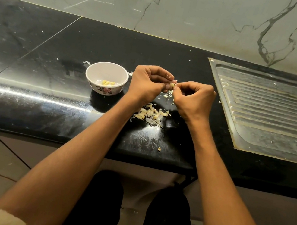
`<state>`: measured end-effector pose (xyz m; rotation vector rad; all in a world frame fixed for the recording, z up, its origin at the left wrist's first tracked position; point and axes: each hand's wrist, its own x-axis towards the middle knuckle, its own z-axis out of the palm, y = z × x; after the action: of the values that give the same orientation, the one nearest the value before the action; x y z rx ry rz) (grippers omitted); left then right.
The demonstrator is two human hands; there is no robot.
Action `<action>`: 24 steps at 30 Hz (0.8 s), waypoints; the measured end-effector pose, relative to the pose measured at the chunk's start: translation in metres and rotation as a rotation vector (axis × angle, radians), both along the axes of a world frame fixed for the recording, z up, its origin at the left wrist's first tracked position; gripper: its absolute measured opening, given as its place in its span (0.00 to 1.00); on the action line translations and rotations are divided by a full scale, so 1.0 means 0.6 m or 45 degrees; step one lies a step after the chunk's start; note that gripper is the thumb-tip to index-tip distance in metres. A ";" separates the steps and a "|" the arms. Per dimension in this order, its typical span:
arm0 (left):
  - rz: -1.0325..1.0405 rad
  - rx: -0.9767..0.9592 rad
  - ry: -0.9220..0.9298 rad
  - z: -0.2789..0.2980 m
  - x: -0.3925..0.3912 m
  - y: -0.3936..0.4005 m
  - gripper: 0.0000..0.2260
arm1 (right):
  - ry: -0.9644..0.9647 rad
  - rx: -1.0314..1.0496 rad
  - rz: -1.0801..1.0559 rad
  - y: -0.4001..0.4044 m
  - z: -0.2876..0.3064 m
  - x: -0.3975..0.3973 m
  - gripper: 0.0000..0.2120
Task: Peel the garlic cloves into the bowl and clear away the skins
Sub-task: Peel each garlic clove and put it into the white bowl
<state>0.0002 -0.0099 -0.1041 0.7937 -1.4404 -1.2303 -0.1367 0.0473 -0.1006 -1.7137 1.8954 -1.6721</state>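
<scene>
A small garlic clove is held above the black counter between both hands. My left hand grips it from the left with curled fingers. My right hand pinches its skin from the right. A white bowl with a flower pattern stands left of my hands and holds a few peeled cloves. Below my hands lies a pile of unpeeled cloves and loose skins. Smaller skin flakes lie under the clove.
A steel sink drainboard is set into the counter at the right. The black counter ends at a front edge near my forearms. A marble wall runs behind. One stray skin piece lies near the front edge.
</scene>
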 end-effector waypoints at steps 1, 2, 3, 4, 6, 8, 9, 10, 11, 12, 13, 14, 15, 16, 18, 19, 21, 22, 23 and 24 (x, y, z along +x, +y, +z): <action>0.012 -0.020 -0.014 0.000 0.000 0.001 0.09 | 0.009 0.000 -0.007 0.000 0.000 0.000 0.03; 0.018 -0.036 -0.025 0.001 -0.001 0.002 0.09 | 0.021 -0.005 -0.015 0.000 -0.001 0.001 0.03; 0.018 -0.047 -0.034 0.001 -0.001 0.002 0.09 | 0.034 -0.012 -0.023 0.000 -0.001 0.001 0.03; 0.014 -0.052 -0.043 0.001 -0.002 0.002 0.10 | 0.045 -0.020 -0.031 0.001 -0.001 0.001 0.03; 0.001 -0.053 -0.057 0.000 -0.002 0.003 0.11 | 0.060 -0.035 -0.042 0.002 -0.001 0.001 0.03; -0.018 -0.051 -0.052 0.000 -0.002 0.003 0.10 | 0.070 -0.046 -0.045 0.002 -0.001 0.000 0.03; -0.026 -0.053 -0.046 0.000 -0.001 0.004 0.10 | 0.071 -0.049 -0.045 0.003 -0.001 0.000 0.04; -0.029 -0.056 -0.041 0.000 -0.001 0.003 0.10 | 0.066 -0.052 -0.044 0.003 -0.001 0.000 0.04; -0.029 -0.057 -0.037 0.000 -0.001 0.003 0.10 | 0.054 -0.053 -0.041 0.002 -0.001 0.000 0.04; -0.028 -0.054 -0.032 0.000 -0.001 0.003 0.10 | 0.037 -0.051 -0.036 0.002 -0.001 0.000 0.04; -0.030 -0.047 -0.025 0.000 -0.001 0.002 0.10 | 0.015 -0.048 -0.029 0.001 0.000 -0.001 0.05; -0.032 -0.037 -0.015 0.000 -0.001 0.002 0.10 | -0.011 -0.044 -0.019 0.000 0.000 -0.001 0.05; -0.039 -0.024 -0.002 0.000 -0.001 0.001 0.10 | -0.038 -0.041 -0.012 -0.001 0.000 -0.001 0.04; -0.048 -0.010 0.013 -0.001 -0.001 0.001 0.10 | -0.064 -0.036 -0.008 -0.001 0.000 -0.001 0.04; -0.069 0.015 0.045 -0.002 -0.002 0.000 0.09 | -0.116 -0.018 -0.002 -0.003 0.000 -0.001 0.04; -0.078 0.024 0.059 -0.002 -0.002 -0.001 0.09 | -0.146 -0.007 0.005 -0.003 0.000 0.000 0.03; -0.091 0.040 0.080 -0.002 -0.001 -0.003 0.07 | -0.209 0.002 0.030 -0.003 0.001 0.000 0.04; -0.096 0.054 0.087 -0.002 -0.001 -0.002 0.06 | -0.237 0.001 0.041 -0.003 0.002 -0.001 0.04; -0.100 0.070 0.091 -0.002 -0.001 -0.002 0.05 | -0.261 0.001 0.050 -0.002 0.003 -0.001 0.05; -0.104 0.080 0.085 -0.002 -0.001 -0.002 0.05 | -0.276 0.003 0.056 -0.002 0.003 -0.002 0.05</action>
<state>-0.0006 -0.0111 -0.1053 0.7348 -1.3975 -1.3575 -0.1380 0.0460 -0.0989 -1.4924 1.7495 -1.7572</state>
